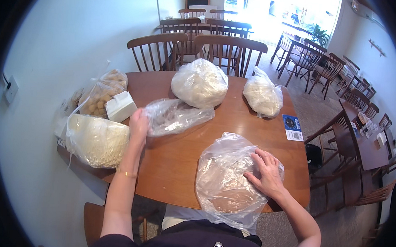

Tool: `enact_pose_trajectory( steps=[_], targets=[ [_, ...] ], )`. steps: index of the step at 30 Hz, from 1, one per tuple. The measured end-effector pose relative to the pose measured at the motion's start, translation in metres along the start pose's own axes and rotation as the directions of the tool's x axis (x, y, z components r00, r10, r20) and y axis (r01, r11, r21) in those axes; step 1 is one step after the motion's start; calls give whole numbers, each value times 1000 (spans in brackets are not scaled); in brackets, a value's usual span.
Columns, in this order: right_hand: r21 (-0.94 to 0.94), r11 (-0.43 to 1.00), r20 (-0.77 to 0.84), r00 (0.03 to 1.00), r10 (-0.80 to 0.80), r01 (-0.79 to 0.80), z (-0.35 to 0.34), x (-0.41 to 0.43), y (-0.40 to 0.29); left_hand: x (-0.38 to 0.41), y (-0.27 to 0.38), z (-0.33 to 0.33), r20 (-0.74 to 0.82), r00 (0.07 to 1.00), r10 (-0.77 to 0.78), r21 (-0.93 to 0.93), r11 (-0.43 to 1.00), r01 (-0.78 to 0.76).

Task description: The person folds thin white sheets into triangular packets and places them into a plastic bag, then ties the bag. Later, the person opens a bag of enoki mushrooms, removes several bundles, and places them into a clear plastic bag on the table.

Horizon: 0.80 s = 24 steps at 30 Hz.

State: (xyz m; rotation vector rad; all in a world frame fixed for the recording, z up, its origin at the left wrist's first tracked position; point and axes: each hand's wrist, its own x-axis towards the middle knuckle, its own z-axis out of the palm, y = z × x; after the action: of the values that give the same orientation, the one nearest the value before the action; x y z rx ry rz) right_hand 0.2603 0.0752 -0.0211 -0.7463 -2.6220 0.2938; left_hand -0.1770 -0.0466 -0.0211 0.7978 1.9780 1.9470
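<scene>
My left hand grips the left end of a crumpled clear plastic bag on the wooden table. My right hand rests with spread fingers on another clear plastic bag, which lies loosely at the table's near edge and hangs partly over it. Beyond the left bag stands a large tied plastic bag with pale contents. A smaller tied bag with pale contents sits at the far right.
At the left are a bag of pale stick-like food, a bag of round brown pieces and a white tissue box. A printed card lies near the right edge. Wooden chairs stand behind the table.
</scene>
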Motion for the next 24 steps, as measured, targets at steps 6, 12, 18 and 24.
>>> enact_pose_trajectory(
  steps=[6, 12, 18, 24],
  targets=[
    [-54, 998, -122, 992, -39, 33, -1, 7, -6, -141, 18, -43, -33, 989, -141, -193, 972, 132],
    [20, 992, 30, 992, 124, -125, -3, 19, -14, -178, 40, -49, -34, 979, 202, 518, 841, -156],
    [793, 591, -34, 957, 289, -150, -27, 46, 13, -150, 54, -45, 21, 932, 362, 768, 591, -246],
    [924, 311, -324, 888, 327, 223, -78, 108, -80, -145, 41, -36, 19, 987, 157, 553, 821, -141]
  ],
)
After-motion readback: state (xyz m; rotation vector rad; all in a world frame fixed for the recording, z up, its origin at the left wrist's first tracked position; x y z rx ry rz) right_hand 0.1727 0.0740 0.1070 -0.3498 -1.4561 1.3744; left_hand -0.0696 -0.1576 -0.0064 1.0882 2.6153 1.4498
